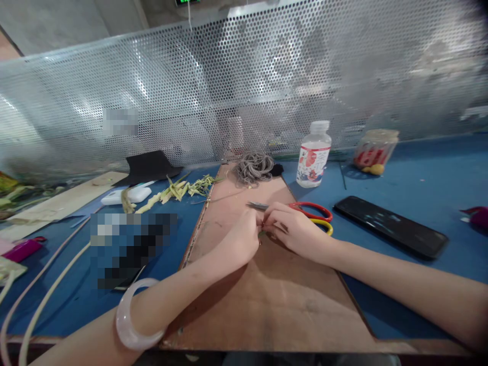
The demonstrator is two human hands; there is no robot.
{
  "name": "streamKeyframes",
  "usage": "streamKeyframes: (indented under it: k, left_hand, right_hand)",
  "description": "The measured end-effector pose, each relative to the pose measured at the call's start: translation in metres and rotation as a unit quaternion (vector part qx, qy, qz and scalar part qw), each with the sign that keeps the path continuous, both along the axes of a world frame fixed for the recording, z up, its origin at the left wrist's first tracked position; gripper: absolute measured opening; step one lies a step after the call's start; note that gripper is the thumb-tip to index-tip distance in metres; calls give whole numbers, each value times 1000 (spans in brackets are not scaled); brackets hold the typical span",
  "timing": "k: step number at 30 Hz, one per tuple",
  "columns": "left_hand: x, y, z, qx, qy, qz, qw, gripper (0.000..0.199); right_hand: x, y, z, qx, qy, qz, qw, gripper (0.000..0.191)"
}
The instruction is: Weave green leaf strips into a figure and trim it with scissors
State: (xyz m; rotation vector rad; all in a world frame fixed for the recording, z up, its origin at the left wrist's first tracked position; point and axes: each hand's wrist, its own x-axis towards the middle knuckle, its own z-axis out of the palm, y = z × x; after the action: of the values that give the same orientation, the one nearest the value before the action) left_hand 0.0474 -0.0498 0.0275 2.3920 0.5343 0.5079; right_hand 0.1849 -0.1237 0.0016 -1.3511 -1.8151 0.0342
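Observation:
Over the wooden board, my left hand [244,239] and my right hand [295,230] meet with their fingertips pinched together. A tiny bit of something green shows between them, mostly hidden by the fingers, and I cannot make out what it is. Just behind my right hand lies a pair of scissors [318,207] with red and yellow handles. Its blades point left, and the hand covers its middle. Farther back on the wooden board [290,305] sits a tangled bundle of grey cord [254,169].
Right of the board are a clear labelled bottle [313,157], a jar [375,147] and a black phone [391,226]. To the left lie pale green plant scraps [177,190], a white case [127,195] and a magenta item [23,249]. A perforated metal screen [244,76] stands behind.

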Motion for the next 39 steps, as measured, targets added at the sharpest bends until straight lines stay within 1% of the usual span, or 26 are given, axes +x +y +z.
streamKeyframes:
  k: [3, 5, 9, 11, 14, 19, 22, 28, 31, 35, 39]
  left_hand:
    - [-1, 5, -7, 7, 8, 12, 1000, 13]
    - [-2, 8, -12, 9, 8, 14, 1000, 10]
    - [-2, 12, -17, 17, -7, -5, 1000, 10]
    - [-2, 13, -17, 17, -3, -4, 1000, 10]
    - [-2, 12, -17, 10, -4, -1, 1000, 9]
    - [-3, 9, -16, -11, -13, -6, 1000, 8]
    - [-3, 9, -15, -2, -13, 2, 1000, 8]
    - [-1, 10, -17, 0, -20, 3, 1000, 7]
    - [-1, 8, -17, 3, -29, 12, 1000, 7]
    - [-2, 4, -12, -15, 2, 40, 999, 7]
    - [-3, 3, -11, -22, 4, 43, 999, 6]
  right_hand:
    - [0, -2, 3, -26, 28, -29, 999, 18]
    - [-1, -3, 4, -36, 37, -37, 998, 18]
    - [-2, -2, 2, -21, 7, -15, 1000, 17]
    - [-2, -2, -1, -7, -13, -8, 1000, 16]
    - [-3, -1, -3, 2, -16, -20, 1000, 17]
    - [-3, -3, -1, -7, 2, -32, 999, 18]
    - [-2, -4, -1, -15, 12, -26, 999, 17]
    - [-4, -3, -1, -12, -19, -27, 999, 16]
    - [-6, -3, 2, -20, -14, -48, 999, 18]
    - [-4, -4, 3, -30, 0, -37, 999, 16]
    - [1, -3, 2, -36, 39, -49, 997, 13]
